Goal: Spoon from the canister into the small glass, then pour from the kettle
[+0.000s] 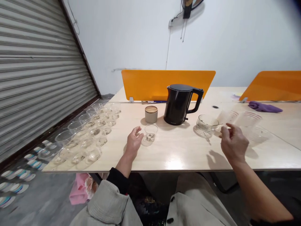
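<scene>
My left hand (134, 141) rests on the pale wooden table (178, 153), fingers loosely curled and apart, just left of a small clear glass cup (150, 132) that holds a little something at its bottom. It is close to the cup but does not grip it. My right hand (233, 142) hovers above the table, fingers slightly spread and holding nothing, beside a ribbed glass bowl (206, 123). A black electric kettle (180, 104) stands behind, between both hands, with a small round tin (151, 114) to its left.
Several clear glass cups (90, 135) crowd the table's left end. Clear plastic cups (249, 121) lie on their sides to the right. Orange dividers (164, 82) stand at the back, with a purple cloth (264, 107) far right. A roller shutter (35, 69) fills the left.
</scene>
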The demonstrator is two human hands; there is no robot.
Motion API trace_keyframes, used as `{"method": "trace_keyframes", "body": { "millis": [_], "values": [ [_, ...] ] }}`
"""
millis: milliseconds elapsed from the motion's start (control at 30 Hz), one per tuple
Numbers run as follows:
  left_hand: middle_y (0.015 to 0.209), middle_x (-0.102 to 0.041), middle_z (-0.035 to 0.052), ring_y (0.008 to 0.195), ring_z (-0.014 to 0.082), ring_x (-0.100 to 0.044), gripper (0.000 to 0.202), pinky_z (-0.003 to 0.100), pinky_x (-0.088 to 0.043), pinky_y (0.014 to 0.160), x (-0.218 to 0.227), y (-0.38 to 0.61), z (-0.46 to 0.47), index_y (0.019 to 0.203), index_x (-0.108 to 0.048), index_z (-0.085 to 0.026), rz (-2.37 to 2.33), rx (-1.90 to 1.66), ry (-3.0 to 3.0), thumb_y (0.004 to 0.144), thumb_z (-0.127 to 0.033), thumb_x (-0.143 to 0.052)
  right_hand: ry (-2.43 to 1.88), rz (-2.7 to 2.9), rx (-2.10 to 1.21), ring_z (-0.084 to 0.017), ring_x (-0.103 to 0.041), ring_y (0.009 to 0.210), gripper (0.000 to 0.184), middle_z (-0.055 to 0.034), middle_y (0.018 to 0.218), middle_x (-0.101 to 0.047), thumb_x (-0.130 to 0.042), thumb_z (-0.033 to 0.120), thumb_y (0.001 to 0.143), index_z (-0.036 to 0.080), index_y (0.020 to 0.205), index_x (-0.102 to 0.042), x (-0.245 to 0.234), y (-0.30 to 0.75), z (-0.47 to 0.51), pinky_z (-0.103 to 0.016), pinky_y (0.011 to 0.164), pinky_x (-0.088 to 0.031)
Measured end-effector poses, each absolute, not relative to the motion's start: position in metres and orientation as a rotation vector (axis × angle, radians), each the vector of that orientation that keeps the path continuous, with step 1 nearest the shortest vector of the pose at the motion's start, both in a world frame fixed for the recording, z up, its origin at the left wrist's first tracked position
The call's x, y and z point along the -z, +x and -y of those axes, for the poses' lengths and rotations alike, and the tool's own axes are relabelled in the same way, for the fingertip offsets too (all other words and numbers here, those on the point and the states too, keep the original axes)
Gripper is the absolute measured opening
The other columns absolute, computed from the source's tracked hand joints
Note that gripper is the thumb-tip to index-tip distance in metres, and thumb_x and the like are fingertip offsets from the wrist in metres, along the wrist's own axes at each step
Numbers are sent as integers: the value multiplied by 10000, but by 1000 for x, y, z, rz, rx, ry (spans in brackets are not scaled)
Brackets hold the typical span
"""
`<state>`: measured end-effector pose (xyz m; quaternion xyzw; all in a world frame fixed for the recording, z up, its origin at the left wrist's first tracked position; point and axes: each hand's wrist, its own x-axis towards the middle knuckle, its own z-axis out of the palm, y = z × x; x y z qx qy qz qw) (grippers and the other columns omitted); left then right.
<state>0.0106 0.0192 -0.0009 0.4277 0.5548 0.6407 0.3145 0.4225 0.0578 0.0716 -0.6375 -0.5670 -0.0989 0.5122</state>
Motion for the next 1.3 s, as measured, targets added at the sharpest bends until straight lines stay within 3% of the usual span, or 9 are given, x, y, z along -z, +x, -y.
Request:
{"method": "trace_keyframes", "body": {
  "millis": [100,267,467,600,733,833,1033,1167,1300],
  "values": [
    [1475,-610,144,1360,319,-578,551,491,-403,1190,10,5,-16,1355,-642,-219,-1560,-1653,1226,814,-231,-748,-1387,1500,42,-262,-729,804,436,-66,835,-761,-547,480,966,183,1245,-701,-60,388,-41,-397,808,-507],
    [1506,-585,150,1478,328,-450,502,495,-310,1263,18,-3,-9,1348,-652,-200,-1778,-1476,1604,848,-208,-681,-1214,1943,-312,-272,-722,983,426,-120,1153,-753,-533,481,973,213,1263,-691,-34,319,-36,-429,879,-554],
    [1476,-619,170,1495,354,-432,448,526,-167,1303,16,-5,0,1291,-676,-177,-1812,-1418,1698,845,-216,-680,-1277,2238,-350,-365,-599,1289,432,-171,1327,-690,-533,403,948,202,1294,-696,-26,272,-48,-509,1066,-488],
    [1524,-582,177,1524,364,-401,456,547,-142,1300,13,0,14,1313,-666,-195,-1799,-1318,1779,862,-259,-691,-1195,2190,-573,-367,-625,1271,558,-174,1389,-663,-592,511,918,213,1388,-632,-28,256,-61,-535,1071,-490],
    [1601,-503,164,1557,375,-345,467,570,-156,1299,12,9,37,1391,-628,-205,-1890,-1091,1945,932,-290,-613,-1124,2070,-833,-366,-625,1293,806,-188,1460,-615,-710,624,819,219,1492,-526,-31,232,-72,-531,1060,-506],
    [1633,-469,132,1570,367,-321,501,568,-170,1305,9,15,53,1453,-586,-230,-1954,-1008,2003,963,-334,-588,-1074,2041,-885,-383,-598,1328,902,-195,1469,-603,-791,622,730,215,1486,-513,-34,211,-78,-545,1065,-503],
    [1652,-436,146,1574,380,-306,543,575,-196,1308,-1,21,64,1504,-544,-182,-2005,-875,2064,991,-360,-557,-1091,1835,-1047,-390,-648,1276,970,-233,1405,-643,-839,645,637,190,1429,-514,-31,182,-85,-520,997,-566],
    [1652,-432,158,1575,391,-294,564,577,-210,1308,-4,22,64,1506,-544,-156,-2003,-871,2093,1000,-405,-548,-1088,1799,-1005,-389,-671,1231,831,-210,1276,-712,-872,626,610,203,1266,-591,-30,174,-93,-523,974,-576],
    [1636,-455,163,1572,385,-302,593,584,-215,1308,-6,23,64,1516,-540,-169,-1983,-925,2082,985,-432,-570,-1022,1833,-877,-353,-702,1146,697,-169,1204,-733,-844,607,687,212,1206,-598,-42,156,-106,-528,950,-574]
  ]
}}
